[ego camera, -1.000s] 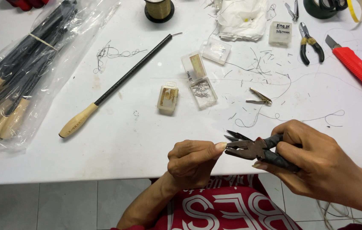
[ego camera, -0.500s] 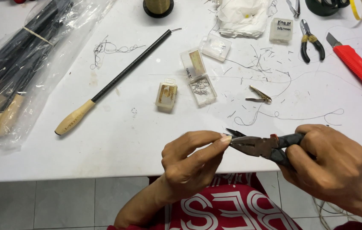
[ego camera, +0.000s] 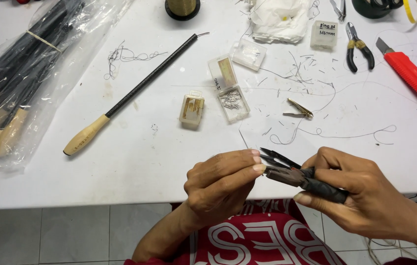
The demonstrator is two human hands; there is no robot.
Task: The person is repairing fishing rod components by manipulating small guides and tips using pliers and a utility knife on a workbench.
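Note:
My right hand (ego camera: pixel 361 194) grips dark-handled pliers (ego camera: pixel 297 177) over the near edge of the white table (ego camera: pixel 135 167), their jaws pointing left. A thin black snipper blade (ego camera: pixel 279 157) juts out beside them. My left hand (ego camera: pixel 221 184) has its fingertips pinched together right at the plier jaws, on something too small to make out. A thin wire runs up from there across the table.
A black rod with a wooden handle (ego camera: pixel 130 93) lies diagonally. Small clear plastic boxes (ego camera: pixel 230 93) sit mid-table, a metal clip (ego camera: pixel 298 109) to their right. A bag of wooden-handled rods (ego camera: pixel 12 83) is at left. Small pliers (ego camera: pixel 358 46) and a red cutter (ego camera: pixel 412 73) lie at far right.
Both hands have shifted slightly; the left fingertips have closed up against the plier jaws. The view has drifted a little.

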